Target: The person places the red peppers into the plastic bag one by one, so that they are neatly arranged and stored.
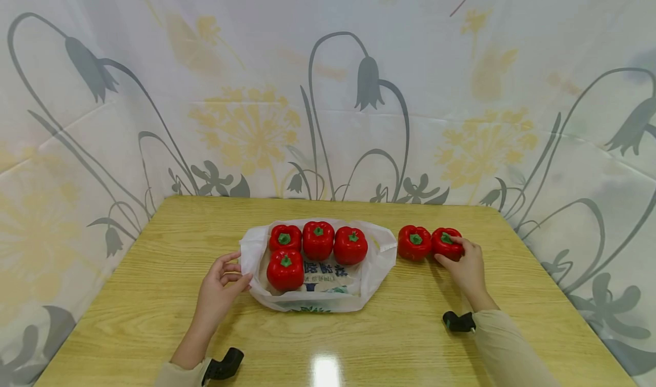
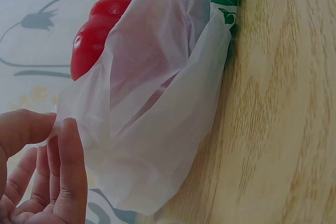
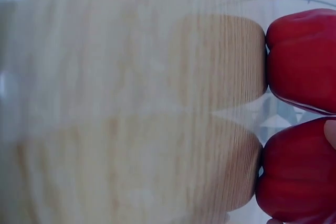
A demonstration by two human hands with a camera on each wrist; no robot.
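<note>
My left hand [image 1: 220,287] pinches the left edge of a thin white plastic bag [image 1: 328,303] between thumb and forefinger. The left wrist view shows the bag's translucent side [image 2: 157,150] drawn toward those fingertips. Several red bell peppers with green stems [image 1: 319,241] sit in the bag, three along the back and one at the front left [image 1: 285,270]. To the right of the bag, my right hand [image 1: 468,267] grips the rightmost bell pepper [image 1: 445,249] from its right side, thumb and fingers around it. Right beside it on the table stands another bell pepper [image 1: 414,243].
Everything rests on a light wood-grain table [image 1: 400,341]. A flower-printed curtain [image 1: 287,91] hangs behind it and along both sides. Black wrist-camera mounts show at the left wrist [image 1: 225,365] and right wrist [image 1: 458,321].
</note>
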